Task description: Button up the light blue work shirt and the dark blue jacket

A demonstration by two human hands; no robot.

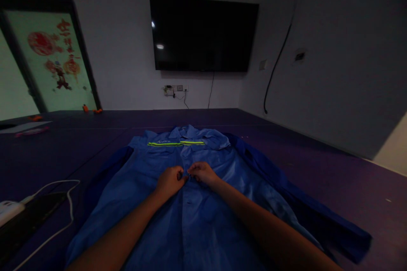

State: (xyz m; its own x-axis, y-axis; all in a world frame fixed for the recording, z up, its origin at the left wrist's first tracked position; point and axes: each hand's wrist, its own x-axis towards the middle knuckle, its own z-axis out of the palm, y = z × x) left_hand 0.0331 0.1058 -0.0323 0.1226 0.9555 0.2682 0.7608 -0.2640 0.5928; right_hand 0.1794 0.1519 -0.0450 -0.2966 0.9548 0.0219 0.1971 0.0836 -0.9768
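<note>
A blue work shirt [203, 216] with a yellow-green reflective stripe [176, 143] across the chest lies flat, front side up, collar away from me, on a dark purple surface [318, 169]. My left hand [170, 180] and my right hand [202, 172] meet at the shirt's front placket, just below the chest. Both hands are closed in a pinch on the fabric there, fingertips almost touching. What is between the fingers is too small to make out beyond the shirt's front edge.
A white cable [60, 211] and a white and dark device [12, 211] lie at the left edge. Flat items [28, 128] rest far left. A black wall screen [203, 34] hangs ahead above a wall socket [176, 89]. A black cord [280, 55] runs down the right wall.
</note>
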